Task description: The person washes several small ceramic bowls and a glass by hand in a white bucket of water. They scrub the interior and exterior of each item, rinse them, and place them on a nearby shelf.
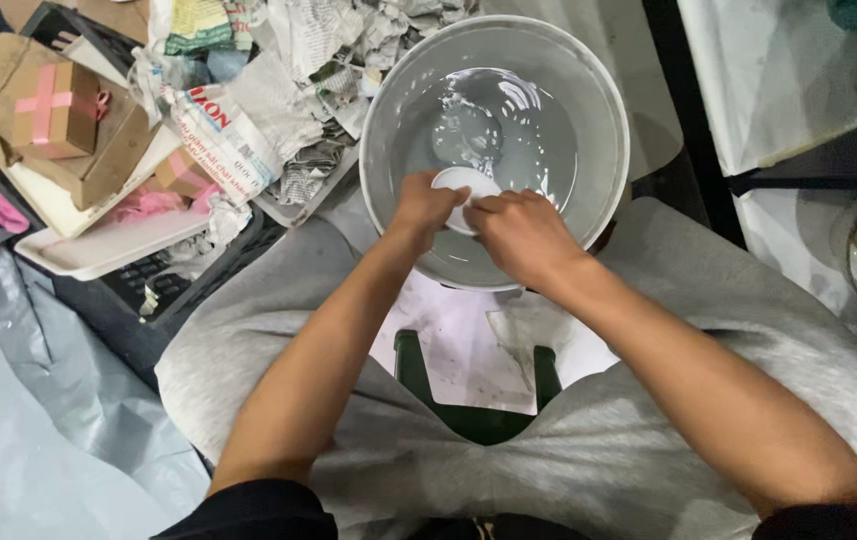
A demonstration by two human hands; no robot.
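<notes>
- The fingers of the left hand (427, 207) are curled in tight, pinching the near-left edge of a small white round dish (462, 184); the right hand (522, 232) grips the dish's near-right edge, fingers bunched close, nothing spread.
- Both hands hold the dish between them, over the near side of a big pale grey basin (604, 110), which has clear liquid (509, 125) pooled in its bottom.
- The dish sits at or just above the liquid; whether it touches, I cannot tell.
- As I judge it, the wash or dip is mid-way: the dish is in hand at the basin, not set aside.
- Crumpled newspaper (279, 90) and small cardboard boxes with pink tape (54, 108) lie well off to the left.
</notes>
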